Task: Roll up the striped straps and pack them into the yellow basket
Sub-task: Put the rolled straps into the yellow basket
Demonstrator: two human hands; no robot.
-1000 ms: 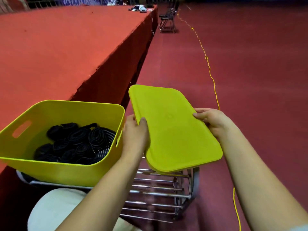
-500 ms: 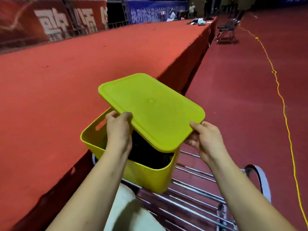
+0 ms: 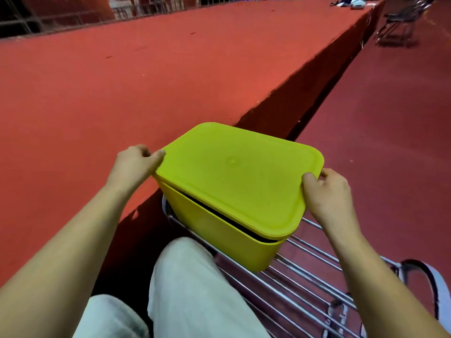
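The yellow basket (image 3: 219, 230) stands on a chrome wire rack, beside the edge of a red carpeted stage. A matching yellow lid (image 3: 239, 174) lies on top of it, with a thin dark gap showing along the near rim. My left hand (image 3: 133, 164) grips the lid's left corner, thumb on top. My right hand (image 3: 327, 193) grips the lid's right edge with curled fingers. The rolled straps are hidden under the lid.
The wire rack (image 3: 305, 284) runs to the lower right, where a dark strap loop (image 3: 429, 289) hangs. My light trouser legs (image 3: 190, 289) fill the bottom. The red stage (image 3: 122, 81) lies left, dark red floor right, metal chairs (image 3: 400, 23) far back.
The lid, held clear of the basket to its right a second ago, has been carried over and lowered onto the basket. The rolled black straps are now covered.
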